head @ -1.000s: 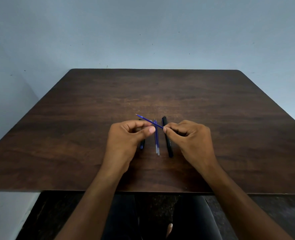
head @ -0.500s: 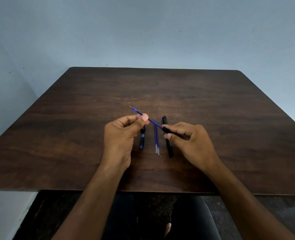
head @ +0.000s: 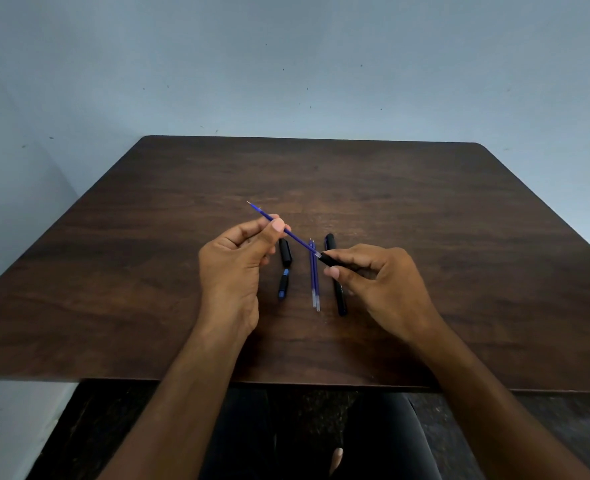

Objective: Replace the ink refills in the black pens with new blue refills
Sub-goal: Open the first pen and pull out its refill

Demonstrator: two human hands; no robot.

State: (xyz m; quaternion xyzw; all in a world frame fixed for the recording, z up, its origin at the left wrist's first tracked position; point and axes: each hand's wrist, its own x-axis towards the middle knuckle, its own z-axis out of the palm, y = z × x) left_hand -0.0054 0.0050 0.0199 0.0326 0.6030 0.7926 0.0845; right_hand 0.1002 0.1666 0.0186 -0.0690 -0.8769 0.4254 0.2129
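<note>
We face a pale blue-grey wall (head: 286,64), speckled with small dark marks, which meets a second wall in a corner at the left. Against it stands a dark wood-grain desk (head: 459,220) with rounded far corners; below its near edge we see a dark floor (head: 79,427) and dark-clothed legs.

Over the middle of the desk our left hand (head: 233,268) pinches a blue refill (head: 295,236) between thumb and forefinger, the grip closed on it near its pointed tip, which aims up and to the left. Our right hand (head: 383,282) curls its grip around a black pen barrel (head: 329,259), and the refill's lower end meets the barrel's open mouth.

On the desk between the hands lie a whole black pen (head: 338,296), partly behind the right fingers, two spare blue refills (head: 314,278) side by side, a black cap (head: 285,252), and a short black-and-blue pen piece (head: 283,284).
</note>
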